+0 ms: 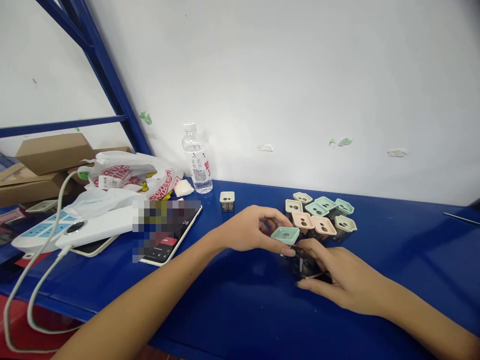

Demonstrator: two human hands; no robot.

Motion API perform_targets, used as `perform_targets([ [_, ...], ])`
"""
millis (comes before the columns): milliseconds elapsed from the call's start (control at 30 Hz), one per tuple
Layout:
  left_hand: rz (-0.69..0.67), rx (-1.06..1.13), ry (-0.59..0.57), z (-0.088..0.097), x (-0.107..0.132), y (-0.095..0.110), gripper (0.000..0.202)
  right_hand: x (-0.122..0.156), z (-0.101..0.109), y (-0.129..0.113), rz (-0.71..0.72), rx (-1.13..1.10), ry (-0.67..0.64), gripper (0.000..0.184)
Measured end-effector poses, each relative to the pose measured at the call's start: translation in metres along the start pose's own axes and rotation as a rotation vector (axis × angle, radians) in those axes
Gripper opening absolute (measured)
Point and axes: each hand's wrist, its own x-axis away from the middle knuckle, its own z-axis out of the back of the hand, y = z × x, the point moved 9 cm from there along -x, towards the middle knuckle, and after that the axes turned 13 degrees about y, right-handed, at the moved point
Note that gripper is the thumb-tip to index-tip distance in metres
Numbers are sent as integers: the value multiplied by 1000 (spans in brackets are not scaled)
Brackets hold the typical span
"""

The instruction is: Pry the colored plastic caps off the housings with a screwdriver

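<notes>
My left hand [247, 229] is closed on a green two-hole pencil sharpener top [285, 235], pinched between thumb and fingers. Just below and to its right, my right hand [347, 277] grips a dark see-through sharpener container [302, 262]. Whether the top and the container touch cannot be made out. Behind my hands stands a cluster of several sharpeners in cream, green and pink, among them a pink sharpener [324, 226] and a green sharpener [344, 206]. A single cream sharpener [227, 200] stands apart, farther left on the blue table [240, 310].
A water bottle [197, 160] stands against the wall. To the left lie a phone [176, 240], a white power bank-like device [101, 222] with a cable, a power strip [41, 235], plastic bags [123, 175] and cardboard boxes [54, 152]. A thin rod [461, 218] lies at far right.
</notes>
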Motion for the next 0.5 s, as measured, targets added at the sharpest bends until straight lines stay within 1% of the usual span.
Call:
perform_targets([
  [100,-30,98,28,4,0,7,42,2,-5,-1,2,-42,-56,39],
  [200,-30,162,15,-1,1,5,44,1,-7,2,2,-30,-54,36],
  [300,-8,195,-5,-5,1,2,42,1,-3,6,-37,-24,-49,45],
  [367,20,257,-13,-5,1,1,42,2,5,7,-79,-35,-37,44],
  [400,35,290,-16,-4,1,1,42,3,12,7,-95,-46,-14,39],
  [467,64,330,-21,-3,0,0,42,5,28,8,-118,-74,72,29],
  [500,74,338,-22,-2,0,-1,43,6,36,8,-121,-84,119,28],
])
